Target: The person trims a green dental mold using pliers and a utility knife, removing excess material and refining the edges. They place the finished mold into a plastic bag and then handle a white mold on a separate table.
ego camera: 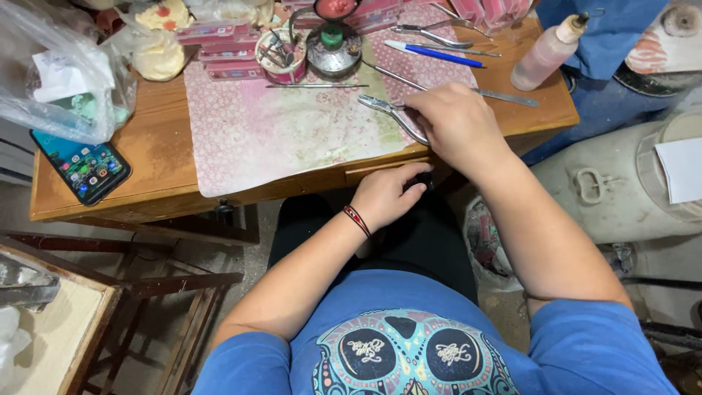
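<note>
My right hand (pixel 452 121) rests on the front right part of a wooden table (pixel 157 157), closed over the handles of metal pliers (pixel 384 108) whose jaws point left on a pink patterned mat (pixel 285 132). My left hand (pixel 387 194) sits just below the table's front edge, fingers curled around a small dark knob on the drawer front (pixel 373 172). A red and black bracelet circles that wrist.
A smartphone (pixel 82 167) lies at the table's left front corner beside a clear plastic bag (pixel 62 73). At the back stand a small burner (pixel 333 44), a cup of tools (pixel 281 58), a blue pen (pixel 435 53), tweezers, a squeeze bottle (pixel 548 53). Wooden frames stand at lower left.
</note>
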